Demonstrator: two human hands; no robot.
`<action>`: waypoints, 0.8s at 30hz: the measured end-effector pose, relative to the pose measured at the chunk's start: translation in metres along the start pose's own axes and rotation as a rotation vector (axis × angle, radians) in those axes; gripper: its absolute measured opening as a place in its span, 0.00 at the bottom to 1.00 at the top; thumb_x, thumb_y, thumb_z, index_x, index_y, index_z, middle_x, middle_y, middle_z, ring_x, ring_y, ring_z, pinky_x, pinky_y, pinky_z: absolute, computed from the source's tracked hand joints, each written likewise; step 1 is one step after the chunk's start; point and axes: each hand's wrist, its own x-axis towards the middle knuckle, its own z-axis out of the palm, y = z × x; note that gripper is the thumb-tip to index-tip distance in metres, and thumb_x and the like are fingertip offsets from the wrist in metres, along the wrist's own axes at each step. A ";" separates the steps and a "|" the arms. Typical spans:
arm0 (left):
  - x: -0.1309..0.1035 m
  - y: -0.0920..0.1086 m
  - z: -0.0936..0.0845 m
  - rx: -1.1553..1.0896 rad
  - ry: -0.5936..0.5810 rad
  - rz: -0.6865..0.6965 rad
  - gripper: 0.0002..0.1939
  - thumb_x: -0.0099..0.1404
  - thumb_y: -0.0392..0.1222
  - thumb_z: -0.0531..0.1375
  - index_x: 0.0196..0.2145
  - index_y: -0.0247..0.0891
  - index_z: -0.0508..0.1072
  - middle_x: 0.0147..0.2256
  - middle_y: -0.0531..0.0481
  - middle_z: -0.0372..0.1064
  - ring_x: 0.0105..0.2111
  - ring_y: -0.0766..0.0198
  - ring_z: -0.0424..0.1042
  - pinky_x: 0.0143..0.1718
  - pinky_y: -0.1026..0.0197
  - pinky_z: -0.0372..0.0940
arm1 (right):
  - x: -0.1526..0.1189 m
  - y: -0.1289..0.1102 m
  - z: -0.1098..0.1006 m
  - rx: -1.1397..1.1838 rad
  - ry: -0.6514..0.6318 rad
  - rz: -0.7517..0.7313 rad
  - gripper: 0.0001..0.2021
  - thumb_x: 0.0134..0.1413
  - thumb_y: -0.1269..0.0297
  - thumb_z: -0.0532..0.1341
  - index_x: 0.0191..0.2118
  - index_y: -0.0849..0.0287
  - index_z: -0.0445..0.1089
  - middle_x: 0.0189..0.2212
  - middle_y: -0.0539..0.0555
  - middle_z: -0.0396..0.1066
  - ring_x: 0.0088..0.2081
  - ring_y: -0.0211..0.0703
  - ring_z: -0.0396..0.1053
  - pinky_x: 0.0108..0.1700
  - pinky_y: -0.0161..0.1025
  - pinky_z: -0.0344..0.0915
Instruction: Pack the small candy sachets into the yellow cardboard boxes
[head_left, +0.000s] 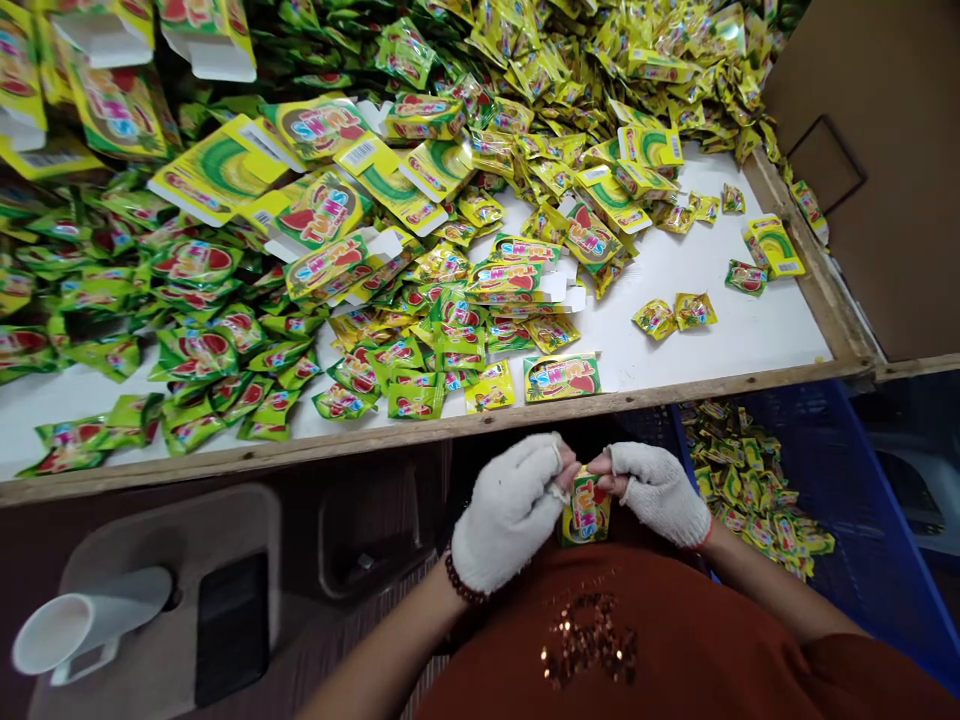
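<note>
Close to the body, below the table edge, a small candy box (pixel 586 510) stands upright between my two hands. My left hand (pixel 514 512), in a white glove with bare fingertips, pinches the box's upper left side. The fingertips of my right hand (pixel 654 490), gloved the same way, grip its upper right corner. Above them, another candy box (pixel 562 378) lies at the table's front edge. Beside it are a yellow candy packet (pixel 490 388) and several green candy packets (pixel 416 397).
Heaps of green packets (pixel 195 265) and yellow packets (pixel 555 70) cover the white table (pixel 660 370), with open boxes among them. A wooden rim (pixel 420 432) runs along its front. At right is a blue crate (pixel 862 520) of filled boxes; at left, a mug (pixel 82 620) and phone (pixel 232 630).
</note>
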 end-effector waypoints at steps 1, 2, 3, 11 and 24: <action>0.010 0.001 -0.005 0.066 0.049 0.059 0.07 0.68 0.37 0.56 0.35 0.39 0.74 0.36 0.47 0.76 0.37 0.63 0.75 0.40 0.61 0.69 | 0.001 -0.001 -0.003 0.068 0.061 0.042 0.11 0.56 0.53 0.65 0.34 0.56 0.78 0.28 0.52 0.75 0.30 0.41 0.70 0.34 0.37 0.67; 0.022 0.000 -0.009 0.136 0.092 0.103 0.06 0.68 0.37 0.56 0.36 0.39 0.74 0.37 0.46 0.75 0.39 0.62 0.74 0.43 0.60 0.69 | 0.002 -0.002 -0.007 0.162 0.136 0.082 0.12 0.54 0.51 0.67 0.34 0.56 0.77 0.29 0.51 0.74 0.30 0.40 0.69 0.33 0.37 0.67; 0.033 -0.001 -0.012 0.212 0.111 0.124 0.06 0.68 0.37 0.57 0.36 0.38 0.74 0.38 0.45 0.75 0.41 0.60 0.74 0.45 0.59 0.68 | 0.002 -0.002 -0.013 0.280 0.209 0.118 0.14 0.51 0.49 0.68 0.35 0.55 0.76 0.29 0.51 0.73 0.28 0.39 0.68 0.31 0.36 0.66; 0.089 -0.015 -0.009 0.670 -0.225 -0.095 0.10 0.68 0.44 0.56 0.44 0.38 0.71 0.44 0.43 0.70 0.45 0.54 0.69 0.48 0.54 0.63 | 0.002 0.019 -0.052 1.208 -0.115 -0.421 0.34 0.54 0.25 0.44 0.33 0.48 0.74 0.06 0.41 0.51 0.08 0.31 0.48 0.16 0.30 0.53; 0.073 0.004 -0.040 -0.015 0.085 -0.204 0.09 0.65 0.42 0.62 0.42 0.38 0.70 0.38 0.50 0.72 0.38 0.60 0.72 0.41 0.58 0.67 | 0.020 -0.028 -0.013 0.393 0.250 -0.071 0.09 0.57 0.59 0.67 0.39 0.56 0.71 0.36 0.54 0.77 0.37 0.42 0.76 0.41 0.39 0.73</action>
